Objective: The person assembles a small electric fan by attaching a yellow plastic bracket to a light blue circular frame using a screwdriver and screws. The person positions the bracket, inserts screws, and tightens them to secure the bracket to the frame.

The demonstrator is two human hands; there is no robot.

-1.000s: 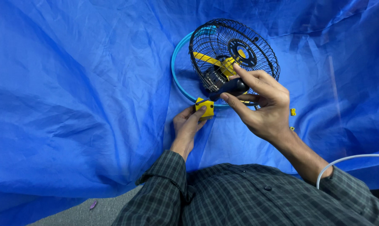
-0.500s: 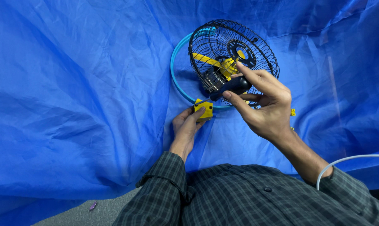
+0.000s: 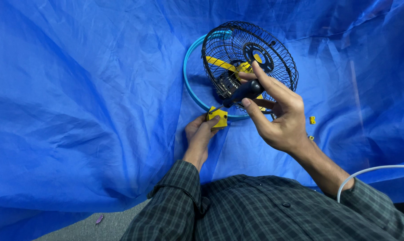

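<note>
The right hand [image 3: 280, 118] had its fingers [image 3: 255, 114] wrapped around a black screwdriver [image 3: 242, 91], its thin shaft angled down to a small yellow plastic block [image 3: 218, 117]. The left hand [image 3: 199, 136] pinched that block between fingers and thumb, just below the fan [image 3: 249, 58]. The fan was a round black wire cage with yellow blades and a ribbed metal motor inside, ringed at the back by a smooth light-blue hoop [image 3: 188, 85]. Two small yellow pieces [image 3: 312, 120] lay right of the fan on a crinkled blue plastic sheet [image 3: 77, 111].
</note>
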